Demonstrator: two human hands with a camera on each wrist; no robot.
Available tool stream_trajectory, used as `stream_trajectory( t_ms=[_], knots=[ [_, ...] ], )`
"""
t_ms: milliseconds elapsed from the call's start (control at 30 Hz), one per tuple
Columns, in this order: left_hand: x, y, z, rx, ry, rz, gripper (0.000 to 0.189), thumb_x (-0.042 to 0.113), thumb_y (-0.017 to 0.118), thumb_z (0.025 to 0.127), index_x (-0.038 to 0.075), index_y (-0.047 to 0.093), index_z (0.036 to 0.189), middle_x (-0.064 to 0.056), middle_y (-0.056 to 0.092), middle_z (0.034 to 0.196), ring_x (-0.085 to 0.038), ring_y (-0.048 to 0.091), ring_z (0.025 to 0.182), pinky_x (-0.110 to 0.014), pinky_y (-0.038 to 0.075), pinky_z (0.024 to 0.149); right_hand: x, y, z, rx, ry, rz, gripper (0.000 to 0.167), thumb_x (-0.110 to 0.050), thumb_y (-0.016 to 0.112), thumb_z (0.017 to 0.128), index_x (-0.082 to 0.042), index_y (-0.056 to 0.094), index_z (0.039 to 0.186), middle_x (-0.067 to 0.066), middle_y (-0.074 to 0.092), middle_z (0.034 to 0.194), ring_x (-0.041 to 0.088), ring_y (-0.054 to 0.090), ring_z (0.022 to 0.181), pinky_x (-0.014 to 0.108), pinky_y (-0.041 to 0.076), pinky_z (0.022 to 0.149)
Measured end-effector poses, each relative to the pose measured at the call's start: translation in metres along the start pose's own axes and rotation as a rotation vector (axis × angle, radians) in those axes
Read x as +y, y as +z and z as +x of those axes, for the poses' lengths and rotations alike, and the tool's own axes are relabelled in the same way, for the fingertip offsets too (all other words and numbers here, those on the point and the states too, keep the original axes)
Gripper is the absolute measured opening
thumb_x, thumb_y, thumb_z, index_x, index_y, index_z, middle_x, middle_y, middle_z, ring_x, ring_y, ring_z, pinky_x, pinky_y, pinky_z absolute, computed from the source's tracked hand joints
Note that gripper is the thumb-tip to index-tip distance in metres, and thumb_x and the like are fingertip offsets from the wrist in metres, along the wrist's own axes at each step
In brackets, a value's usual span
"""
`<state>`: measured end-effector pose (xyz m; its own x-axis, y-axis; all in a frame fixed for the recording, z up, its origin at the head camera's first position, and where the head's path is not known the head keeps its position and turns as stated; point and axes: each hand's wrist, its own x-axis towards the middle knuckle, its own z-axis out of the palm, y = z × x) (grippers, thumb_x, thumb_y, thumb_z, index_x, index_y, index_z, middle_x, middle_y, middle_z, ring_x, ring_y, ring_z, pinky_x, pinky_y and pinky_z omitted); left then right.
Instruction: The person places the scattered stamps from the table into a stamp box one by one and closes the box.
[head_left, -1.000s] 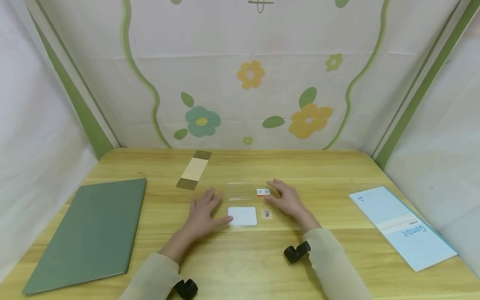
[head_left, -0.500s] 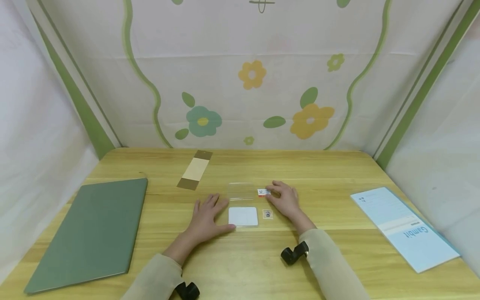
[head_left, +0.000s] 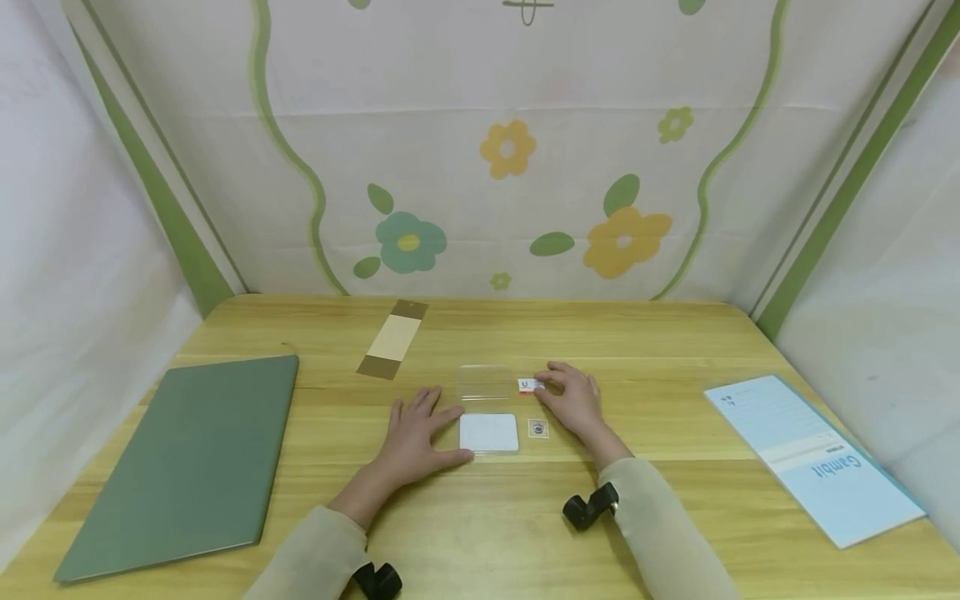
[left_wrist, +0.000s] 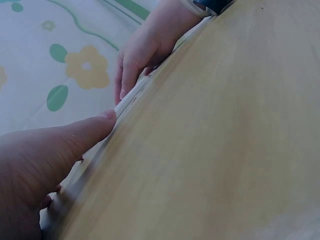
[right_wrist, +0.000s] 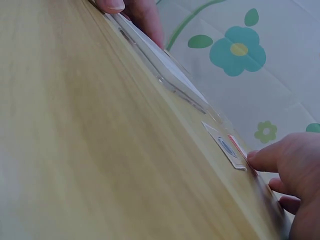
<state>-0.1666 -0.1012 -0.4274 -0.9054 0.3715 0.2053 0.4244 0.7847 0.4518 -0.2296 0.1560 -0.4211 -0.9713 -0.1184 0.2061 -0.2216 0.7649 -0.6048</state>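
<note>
In the head view, a shallow clear plastic box holding a white card lies mid-table. My left hand is at its left side, fingers spread and fairly straight, thumb and forefinger touching the near and far left corners. Beyond it lies a clear plastic lid. My right hand pinches the right end of a small white-and-red card, which lies on the table. The right wrist view shows the right thumb at that card's end. A small square sticker with a dark round print lies nearer me.
A large green folder covers the table's left side. A brown-and-cream paper strip lies at the back left. On the right is a light blue notebook marked Gambit. A flowered curtain stands behind the table's back edge.
My right thumb and forefinger have closed in on the small white-and-red card. The left hand's forefinger has come to the box's far left corner, its thumb to the near one.
</note>
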Motion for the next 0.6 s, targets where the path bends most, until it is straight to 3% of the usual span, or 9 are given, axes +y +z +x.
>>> stream_trajectory(
  t_ms=[600],
  knots=[
    [0.0018,-0.0015,-0.0011,-0.001,0.004,0.004,0.067,0.062,0.055,0.069,0.021,0.052,0.122,-0.017,0.027,0.136,-0.033,0.015,0.125,-0.058,0.001,0.093,0.0025,0.0029,0.0035,-0.013,0.012,-0.045,0.018,-0.019,0.064,0.077,-0.012,0.06,0.094,0.01,0.045,0.124,0.03,0.032,0.117,0.051,0.003,0.096]
  ],
)
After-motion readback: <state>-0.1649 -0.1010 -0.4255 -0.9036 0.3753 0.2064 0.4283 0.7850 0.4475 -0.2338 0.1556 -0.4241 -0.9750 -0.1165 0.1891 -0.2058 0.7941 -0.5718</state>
